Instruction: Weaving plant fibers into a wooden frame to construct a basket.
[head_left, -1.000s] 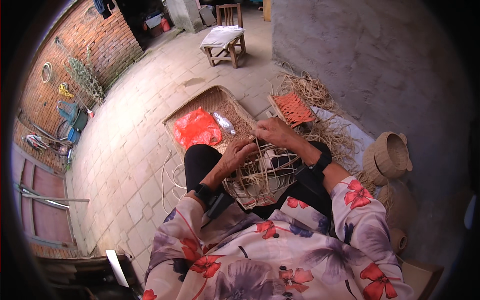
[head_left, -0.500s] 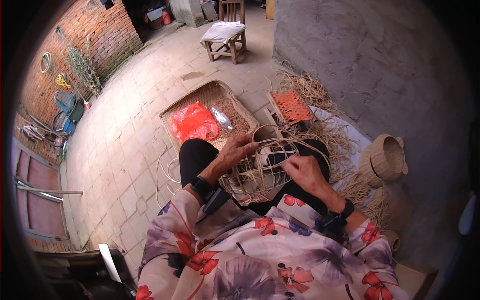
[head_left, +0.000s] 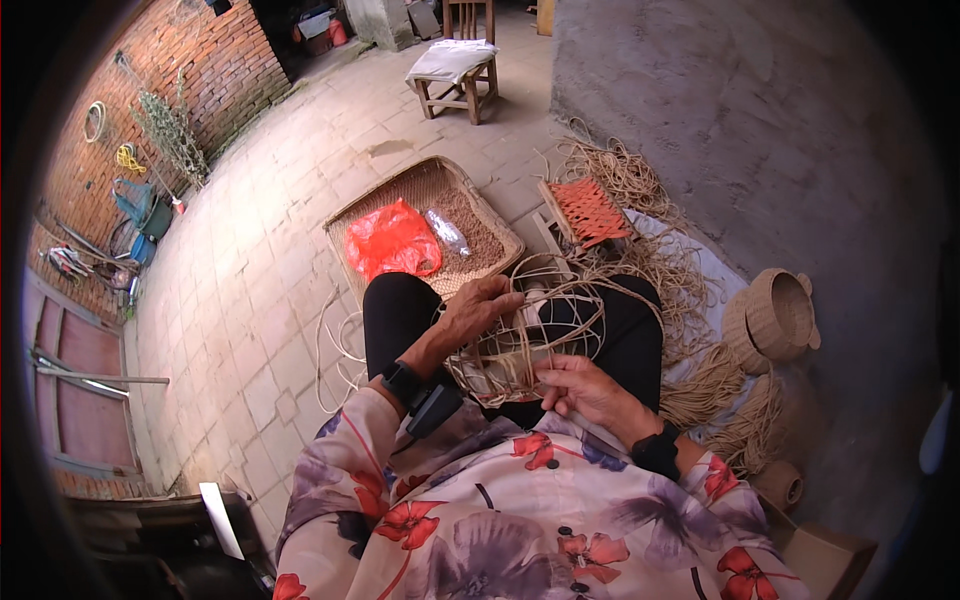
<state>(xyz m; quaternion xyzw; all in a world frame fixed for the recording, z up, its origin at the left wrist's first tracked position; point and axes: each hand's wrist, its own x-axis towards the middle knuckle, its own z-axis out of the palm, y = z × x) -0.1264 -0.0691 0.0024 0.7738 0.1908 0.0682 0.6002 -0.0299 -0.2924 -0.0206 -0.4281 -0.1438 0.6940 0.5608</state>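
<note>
On my lap rests an openwork basket frame [head_left: 500,362] with pale straw cord woven round it, its inside partly showing. My left hand [head_left: 480,308] is closed on the far left side of this frame, thumb and fingers pinching at its cords. At the near right side, my right hand [head_left: 592,392] pinches a strand of straw cord by the rim, fingers curled. Loose cord loops trail over my right knee toward the cord heap [head_left: 660,270]. What lies under my left fingers is partly hidden.
Beyond my knees stands a shallow woven tray [head_left: 470,200] with a red plastic bag [head_left: 392,240] and a clear bottle [head_left: 447,232]. An orange-webbed stool [head_left: 590,212] stands to its right. Finished woven baskets [head_left: 778,315] and cord bundles [head_left: 705,385] lie right. A wooden chair [head_left: 455,75] is farther off.
My right hand has come left and nearer to me, from the right side of the frame to its near edge. My left hand stays on the frame, shifted only slightly.
</note>
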